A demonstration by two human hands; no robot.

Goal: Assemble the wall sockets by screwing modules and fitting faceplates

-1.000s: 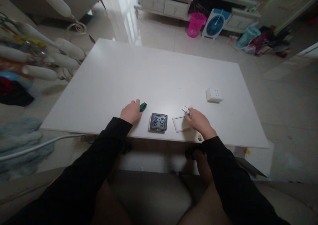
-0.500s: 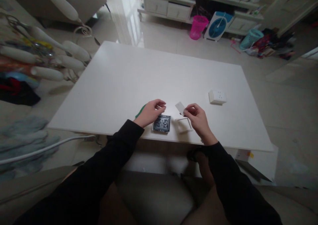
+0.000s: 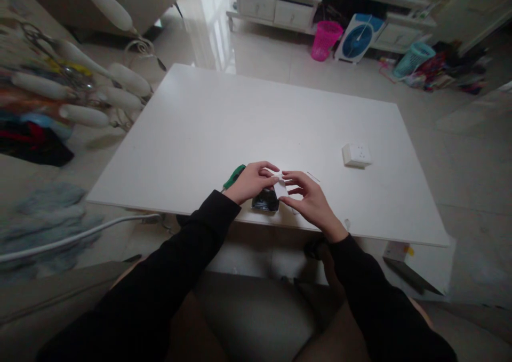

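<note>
Both of my hands meet near the table's front edge around a small flat white card (image 3: 280, 188). My left hand (image 3: 256, 181) pinches its upper left side, and my right hand (image 3: 306, 194) grips it between thumb and fingers. Below them lies the back of a socket panel (image 3: 264, 201), black and square, partly covered by my left hand. A white socket back box (image 3: 296, 211) is mostly hidden under my right hand. Beside my left wrist rests a green-handled tool (image 3: 234, 176), probably a screwdriver, its shaft largely hidden.
On the right of the white table (image 3: 240, 117) stands a boxed white wall socket (image 3: 357, 155). A metal rack with white rounded ends (image 3: 86, 115) rises by the left edge. On the floor beyond are a pink basket (image 3: 326, 41) and a blue fan (image 3: 356, 39).
My right hand has brought the white card leftward over the socket panel, and my left hand now takes hold of it too. The view has shifted slightly.
</note>
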